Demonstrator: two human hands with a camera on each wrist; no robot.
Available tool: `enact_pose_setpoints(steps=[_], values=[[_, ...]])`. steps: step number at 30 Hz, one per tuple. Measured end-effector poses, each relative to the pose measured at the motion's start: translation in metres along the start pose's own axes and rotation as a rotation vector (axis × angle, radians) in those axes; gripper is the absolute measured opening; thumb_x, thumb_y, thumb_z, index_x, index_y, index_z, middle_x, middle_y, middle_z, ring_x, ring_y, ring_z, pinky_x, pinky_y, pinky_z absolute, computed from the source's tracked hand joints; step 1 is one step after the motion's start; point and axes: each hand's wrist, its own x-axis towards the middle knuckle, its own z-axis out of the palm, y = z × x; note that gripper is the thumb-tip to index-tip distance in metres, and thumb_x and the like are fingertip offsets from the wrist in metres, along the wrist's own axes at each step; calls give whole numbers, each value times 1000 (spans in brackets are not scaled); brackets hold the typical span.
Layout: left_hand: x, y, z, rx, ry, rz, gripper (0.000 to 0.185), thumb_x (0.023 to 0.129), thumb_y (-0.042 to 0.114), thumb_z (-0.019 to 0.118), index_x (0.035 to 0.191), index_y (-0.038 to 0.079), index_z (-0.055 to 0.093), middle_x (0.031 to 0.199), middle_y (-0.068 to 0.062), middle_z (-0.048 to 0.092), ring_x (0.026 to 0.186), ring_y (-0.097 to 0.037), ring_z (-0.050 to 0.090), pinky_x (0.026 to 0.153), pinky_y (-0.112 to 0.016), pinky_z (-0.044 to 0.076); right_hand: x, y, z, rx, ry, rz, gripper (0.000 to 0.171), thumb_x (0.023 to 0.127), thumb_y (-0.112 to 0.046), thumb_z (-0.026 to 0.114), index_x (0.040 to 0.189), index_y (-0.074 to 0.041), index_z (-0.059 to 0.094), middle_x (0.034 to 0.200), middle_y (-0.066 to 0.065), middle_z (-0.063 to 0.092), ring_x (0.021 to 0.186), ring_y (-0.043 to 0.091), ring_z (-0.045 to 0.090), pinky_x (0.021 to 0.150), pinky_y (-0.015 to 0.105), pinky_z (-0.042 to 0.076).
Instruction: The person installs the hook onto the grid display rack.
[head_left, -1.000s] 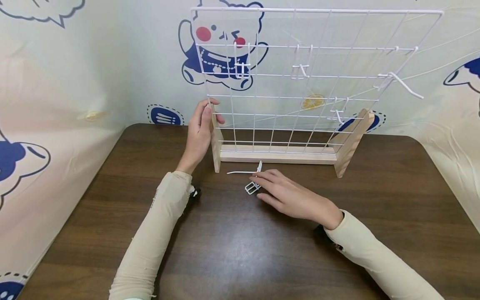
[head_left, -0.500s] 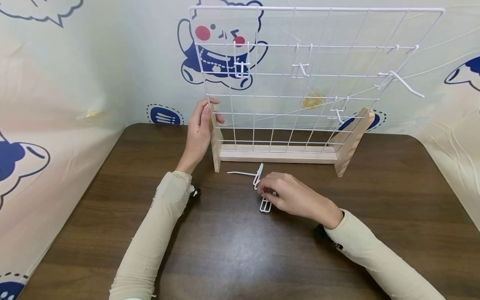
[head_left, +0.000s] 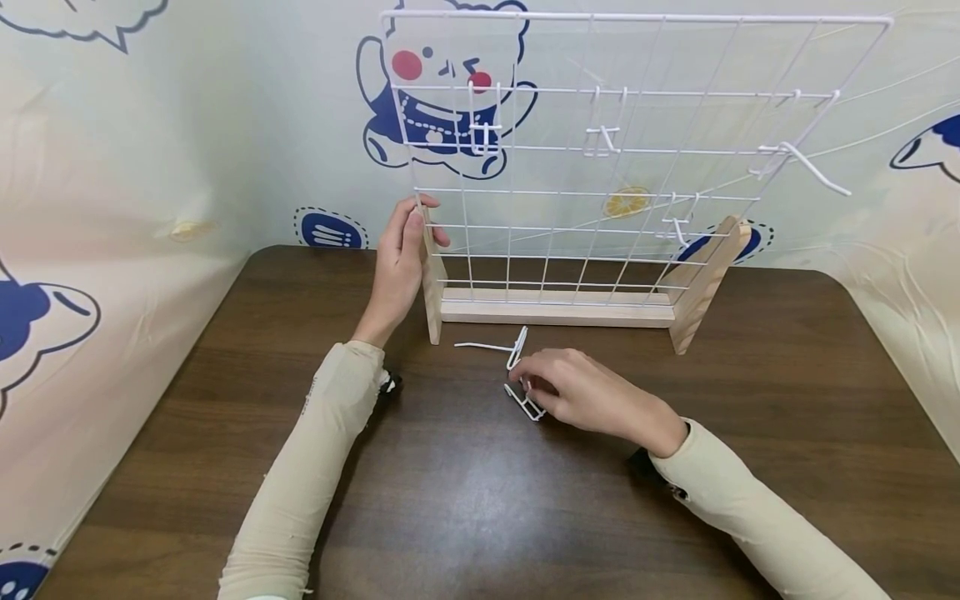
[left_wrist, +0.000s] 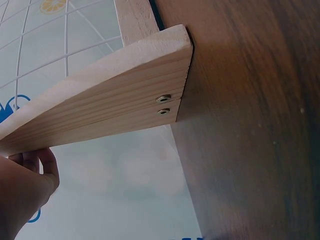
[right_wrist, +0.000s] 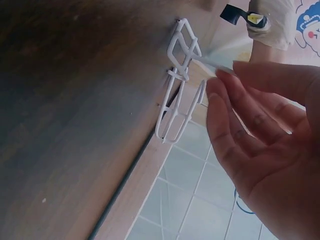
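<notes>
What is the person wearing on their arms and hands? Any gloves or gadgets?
No gloves: both the left hand and the right hand are bare. Each arm is covered by a snug, cream-beige long sleeve that ends at the wrist, slightly wrinkled. A small dark device with a pale patch peeks out under the left wrist, and a dark piece shows under the right one.

No readable text, labels, brands or numbers anywhere; only cartoon bear prints on backdrop [head_left: 450, 92], no lettering on them
</notes>
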Motion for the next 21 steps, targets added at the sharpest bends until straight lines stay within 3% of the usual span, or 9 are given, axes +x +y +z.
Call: enact_pose_setpoints(steps=[7, 11, 17, 21], values=[[0, 0, 0, -2, 0, -3, 34, 109, 17, 32, 128, -7, 49, 92, -37, 57, 88, -44, 56, 71, -40, 40, 0, 2, 0, 30, -73, 64, 10, 92, -1, 65, 95, -8, 72, 83, -6, 66, 71, 2, 56, 63, 23, 49], [0, 0, 0, -7, 2, -3, 34, 109, 16, 33, 128, -7, 49, 91, -37, 57, 88, -44, 56, 72, -33, 42, 0, 4, 0, 53, -77, 67, 11, 92, 0, 66, 93, -8, 73, 86, -5, 70, 76, 3, 60, 69, 24, 52], [0, 0, 0, -8, -2, -5, 34, 109, 16, 32, 128, -7, 48, 92, -37, 57, 88, -43, 56, 73, -35, 42, -1, 5, -2, 69, -57, 74, 10, 92, -1, 67, 96, -6, 74, 91, -1, 71, 83, 5, 63, 72, 25, 54], [0, -1, 0, -13, -7, -9, 34, 109, 16, 31, 127, -6, 49, 91, -37, 56, 82, -34, 56, 66, -31, 37, -1, 5, -4, 66, -33, 70, 9, 93, -2, 67, 97, -5, 74, 93, 0, 71, 84, 6, 64, 73, 25, 54]])
